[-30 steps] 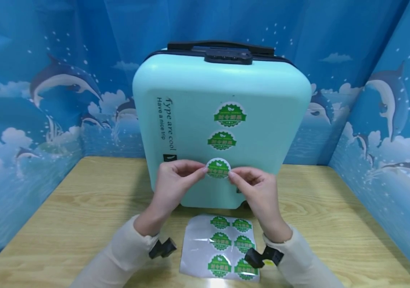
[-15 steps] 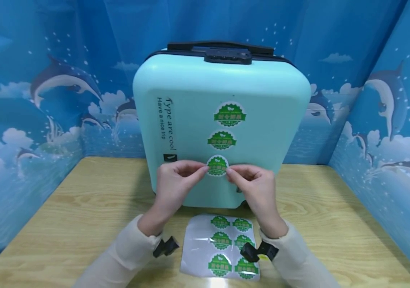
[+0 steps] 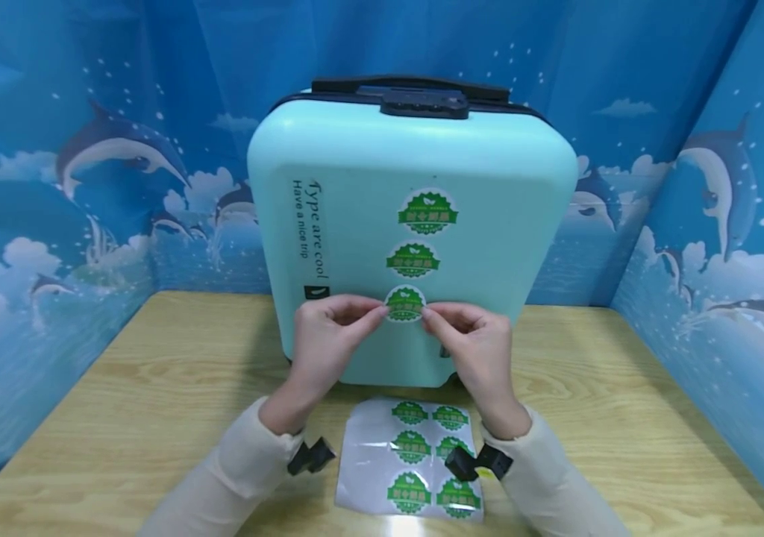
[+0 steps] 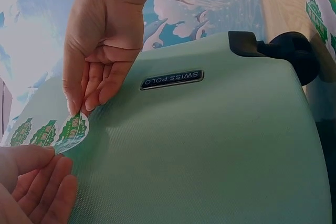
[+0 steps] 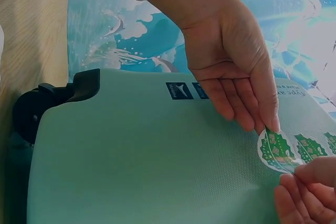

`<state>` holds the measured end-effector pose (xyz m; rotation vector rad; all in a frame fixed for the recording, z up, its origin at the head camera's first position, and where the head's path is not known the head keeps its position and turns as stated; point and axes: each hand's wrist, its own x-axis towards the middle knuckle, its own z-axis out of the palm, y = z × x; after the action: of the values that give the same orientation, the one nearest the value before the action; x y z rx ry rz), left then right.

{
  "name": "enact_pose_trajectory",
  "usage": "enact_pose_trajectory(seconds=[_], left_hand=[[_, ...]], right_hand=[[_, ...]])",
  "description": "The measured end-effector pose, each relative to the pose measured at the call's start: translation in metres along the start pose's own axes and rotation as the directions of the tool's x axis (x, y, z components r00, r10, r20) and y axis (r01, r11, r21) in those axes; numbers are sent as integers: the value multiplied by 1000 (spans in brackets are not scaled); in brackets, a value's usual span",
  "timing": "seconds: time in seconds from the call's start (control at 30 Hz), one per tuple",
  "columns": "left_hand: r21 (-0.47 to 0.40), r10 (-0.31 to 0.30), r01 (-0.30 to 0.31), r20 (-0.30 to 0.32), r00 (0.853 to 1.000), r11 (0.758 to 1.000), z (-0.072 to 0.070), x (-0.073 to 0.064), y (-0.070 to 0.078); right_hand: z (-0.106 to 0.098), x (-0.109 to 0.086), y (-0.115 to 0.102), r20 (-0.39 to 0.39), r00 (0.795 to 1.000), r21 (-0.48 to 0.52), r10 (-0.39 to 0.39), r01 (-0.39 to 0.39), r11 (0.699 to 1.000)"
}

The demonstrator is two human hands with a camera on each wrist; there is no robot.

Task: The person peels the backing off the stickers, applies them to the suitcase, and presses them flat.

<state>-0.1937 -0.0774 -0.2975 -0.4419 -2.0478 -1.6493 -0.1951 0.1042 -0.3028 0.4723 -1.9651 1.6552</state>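
A round green-and-white sticker (image 3: 405, 304) is held by its two side edges, low on the front of an upright mint-green suitcase (image 3: 489, 224). My left hand (image 3: 331, 332) pinches its left edge between thumb and forefinger. On the opposite edge, my right hand (image 3: 472, 339) has the same pinch. The left wrist view shows the sticker (image 4: 72, 132) bowed slightly between the fingertips, close over the shell. Above it on the case, two matching stickers (image 3: 427, 212) sit in a rough column. A sheet (image 3: 368, 477) with several more green stickers lies on the table before the suitcase.
The suitcase stands on a wooden table (image 3: 154, 418), its black handle (image 3: 415, 88) on top and a wheel (image 4: 294, 51) at a lower corner. A blue dolphin-print curtain (image 3: 207, 89) surrounds the back and sides. Printed lettering (image 3: 308, 224) runs down the case's left side.
Both hands have raised the sticker slightly, bringing it nearer the sticker above, and the right hand has shifted a little left. The suitcase and sheet stay put.
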Motion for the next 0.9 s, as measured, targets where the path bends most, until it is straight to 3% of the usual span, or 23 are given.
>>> enact_pose_trajectory(seconds=[0.43,0.9], left_hand=[[16,-16,16,3,1000,1000,0,4,0],[30,-46,45,25,999,999,-2,5,3]], right_hand=[[2,2,1,5,1000,-15,0,0,1000],[3,1,-1,17,997,-81,-81,82,993]])
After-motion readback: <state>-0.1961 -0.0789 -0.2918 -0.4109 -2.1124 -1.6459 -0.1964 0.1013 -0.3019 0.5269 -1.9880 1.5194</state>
